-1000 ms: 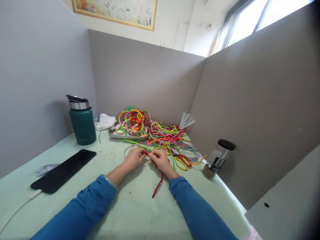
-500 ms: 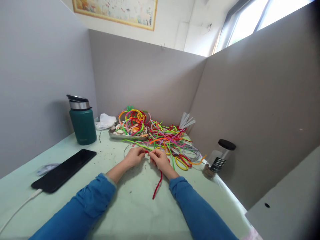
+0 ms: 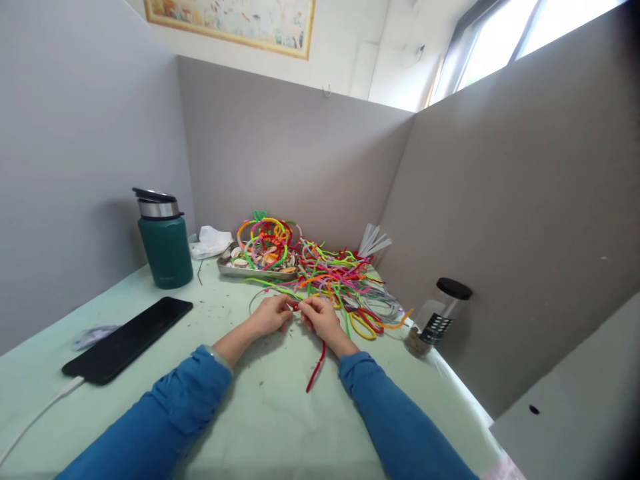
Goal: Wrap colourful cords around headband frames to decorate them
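Note:
Between my fingertips is a red pipe cleaner (image 3: pixel 317 368), pinched near the middle of the table. My left hand (image 3: pixel 273 316) closes on its red end from the left. From the right, my right hand (image 3: pixel 322 316) pinches the same piece, and a long tail of it hangs below that palm toward me. The exact shape of the red part between the fingers is too small to make out. Just beyond my hands lies a tangled heap of coloured pipe cleaners (image 3: pixel 345 270), with a green strand and a thin grey loop nearest to my fingers.
Behind my hands, a metal tray (image 3: pixel 257 273) bears shells and bent pipe-cleaner rings. A green bottle (image 3: pixel 165 250), white tissue (image 3: pixel 213 241) and a phone (image 3: pixel 127 341) with a cable stand or lie left. A clear jar (image 3: pixel 439 319) with a black lid leans at the right edge, by grey partitions.
My left fingers have shifted slightly at the red pipe cleaner, and its hanging tail has moved up a little. Both hands stay in nearly the same place.

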Demonstrator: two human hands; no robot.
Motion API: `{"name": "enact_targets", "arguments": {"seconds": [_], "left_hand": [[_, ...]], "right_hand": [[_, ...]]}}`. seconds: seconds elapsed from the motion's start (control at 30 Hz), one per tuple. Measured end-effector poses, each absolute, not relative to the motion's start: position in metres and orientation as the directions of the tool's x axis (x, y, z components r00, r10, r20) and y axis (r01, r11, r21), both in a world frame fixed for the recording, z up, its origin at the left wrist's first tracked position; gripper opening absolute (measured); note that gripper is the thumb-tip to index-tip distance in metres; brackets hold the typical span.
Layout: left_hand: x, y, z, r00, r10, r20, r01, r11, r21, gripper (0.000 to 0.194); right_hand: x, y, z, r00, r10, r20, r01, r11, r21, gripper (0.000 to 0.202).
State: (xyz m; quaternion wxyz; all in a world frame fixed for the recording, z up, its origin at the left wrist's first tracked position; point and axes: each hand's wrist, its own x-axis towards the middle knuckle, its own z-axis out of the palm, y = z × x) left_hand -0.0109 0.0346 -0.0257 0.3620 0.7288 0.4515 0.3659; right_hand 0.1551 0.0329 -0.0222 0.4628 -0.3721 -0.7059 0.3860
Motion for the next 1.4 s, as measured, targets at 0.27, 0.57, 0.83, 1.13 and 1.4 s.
{"name": "enact_targets", "arguments": {"seconds": [0.27,0.57,0.83,1.13,1.4], "left_hand": [[-0.011,0.036,-0.025,0.286,0.945,0.156,0.4,-0.266,0.877,0.016],[-0.014,0.043,-0.026,0.206,0.928,0.311,0.384,-0.369,0.847,0.016],[-0.012,0.04,-0.019,0.198,0.945,0.259,0.322,-0.312,0.894,0.025],[-0.013,0.041,-0.02,0.197,0.92,0.34,0.367,-0.391,0.844,0.022],[-0.014,0.041,-0.02,0.184,0.903,0.389,0.396,-0.431,0.811,0.014]], "right_hand": [[0.155,0.02,-0.021,-0.511,0.772,0.378,0.34,0.586,-0.736,0.02],[0.154,0.022,-0.021,-0.52,0.732,0.44,0.437,0.671,-0.598,0.02],[0.153,0.022,-0.021,-0.517,0.745,0.421,0.5,0.663,-0.557,0.019],[0.152,0.024,-0.022,-0.5,0.759,0.417,0.52,0.648,-0.556,0.019],[0.152,0.023,-0.022,-0.469,0.791,0.394,0.507,0.606,-0.613,0.023]]}}
